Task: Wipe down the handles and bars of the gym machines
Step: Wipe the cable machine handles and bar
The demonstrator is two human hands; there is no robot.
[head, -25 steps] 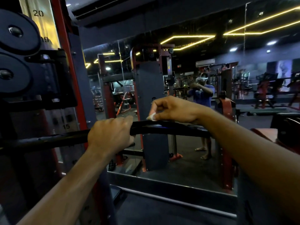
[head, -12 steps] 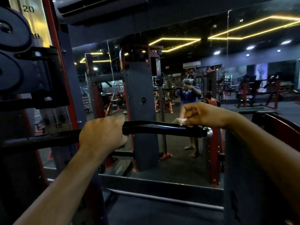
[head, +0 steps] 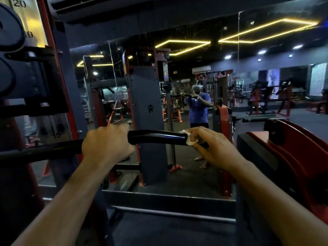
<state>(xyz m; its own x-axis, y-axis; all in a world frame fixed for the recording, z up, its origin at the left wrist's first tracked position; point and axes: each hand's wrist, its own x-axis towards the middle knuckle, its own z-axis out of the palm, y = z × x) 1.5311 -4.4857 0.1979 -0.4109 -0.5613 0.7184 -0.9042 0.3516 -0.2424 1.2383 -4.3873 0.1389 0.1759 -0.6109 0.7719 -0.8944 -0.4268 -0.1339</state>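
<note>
A black pull-down bar (head: pixel 156 137) runs across the middle of the view, bent downward at its right end. My left hand (head: pixel 104 144) grips the bar from above, left of the bend. My right hand (head: pixel 213 146) is wrapped round the right end of the bar with a small white wipe (head: pixel 190 140) pressed between its fingers and the bar. The bar's end cap is hidden under that hand.
A weight stack with numbered plates and black pulleys (head: pixel 16 71) stands at the left. A red and black padded seat (head: pixel 291 150) is close at the right. A wall mirror (head: pixel 177 86) ahead reflects a grey machine column, the gym and a person.
My right hand with the wipe slid right along the bar, then closed over the bar's right end, covering the end cap. My left hand kept its grip.
</note>
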